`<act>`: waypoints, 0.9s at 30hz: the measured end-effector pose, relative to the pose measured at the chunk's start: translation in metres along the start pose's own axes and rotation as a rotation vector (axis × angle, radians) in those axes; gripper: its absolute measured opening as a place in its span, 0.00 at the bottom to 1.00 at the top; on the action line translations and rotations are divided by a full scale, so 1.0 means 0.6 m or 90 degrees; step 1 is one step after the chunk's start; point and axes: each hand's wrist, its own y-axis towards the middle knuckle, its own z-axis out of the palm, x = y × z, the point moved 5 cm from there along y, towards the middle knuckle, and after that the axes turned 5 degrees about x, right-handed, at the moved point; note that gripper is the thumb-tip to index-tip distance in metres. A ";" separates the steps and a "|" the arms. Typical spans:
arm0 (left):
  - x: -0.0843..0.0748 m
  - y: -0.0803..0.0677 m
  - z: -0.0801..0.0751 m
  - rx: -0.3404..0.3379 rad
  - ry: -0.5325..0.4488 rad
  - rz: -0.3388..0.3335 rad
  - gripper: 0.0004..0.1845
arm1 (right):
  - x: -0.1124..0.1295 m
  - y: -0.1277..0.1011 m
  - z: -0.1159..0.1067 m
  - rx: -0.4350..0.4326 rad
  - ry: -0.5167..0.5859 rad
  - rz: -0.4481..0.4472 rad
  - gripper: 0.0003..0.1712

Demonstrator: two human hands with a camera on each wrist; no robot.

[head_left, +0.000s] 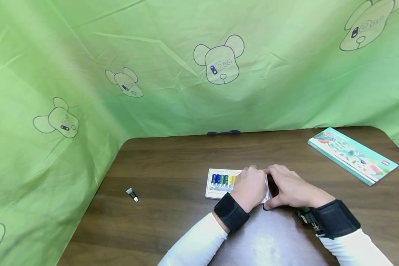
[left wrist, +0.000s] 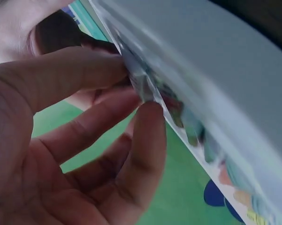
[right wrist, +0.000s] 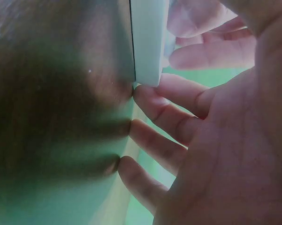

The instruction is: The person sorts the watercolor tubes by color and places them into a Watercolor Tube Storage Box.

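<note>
A white tray of paint tubes (head_left: 217,196) lies on the table, with several tubes in a row showing blue, green and yellow. My left hand (head_left: 251,188) is over its right part and covers the tubes there. In the left wrist view, the thumb and fingers (left wrist: 150,136) of that hand pinch at a shiny, silvery paint tube (left wrist: 143,84) in the tray. At the tray's right end, my right hand (head_left: 290,188) holds the short side, thumb at the near corner and forefinger at the far one. Its other fingertips (right wrist: 131,168) touch the tabletop.
One small dark paint tube with a white cap (head_left: 132,194) lies alone on the left of the brown table (head_left: 166,159). A flat teal box with printed pictures (head_left: 354,157) sits at the back right. Green cloth (head_left: 166,92) hangs behind and left of the table.
</note>
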 end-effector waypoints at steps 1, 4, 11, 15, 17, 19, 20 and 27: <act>0.002 -0.001 0.000 -0.002 0.013 -0.005 0.07 | 0.000 0.000 -0.001 -0.001 0.000 -0.001 0.54; 0.006 -0.002 0.001 -0.006 0.040 -0.011 0.08 | 0.000 0.001 -0.003 -0.003 -0.003 -0.003 0.55; 0.009 -0.005 0.006 -0.019 0.005 -0.016 0.08 | 0.003 0.001 -0.002 -0.009 -0.015 -0.008 0.55; 0.008 -0.003 0.008 -0.016 -0.001 -0.020 0.10 | 0.004 0.001 -0.002 -0.008 -0.015 -0.005 0.54; 0.007 -0.002 0.009 -0.016 0.013 -0.026 0.09 | 0.004 0.000 -0.002 -0.008 -0.013 -0.003 0.54; 0.006 -0.002 0.009 -0.016 0.029 -0.033 0.09 | 0.004 0.000 -0.002 -0.007 -0.012 -0.002 0.55; 0.005 -0.002 0.009 -0.017 0.039 -0.038 0.09 | 0.004 0.001 -0.002 -0.007 -0.012 -0.002 0.55; 0.001 -0.002 0.008 -0.022 0.063 -0.050 0.10 | 0.005 0.000 -0.003 -0.007 -0.016 -0.004 0.55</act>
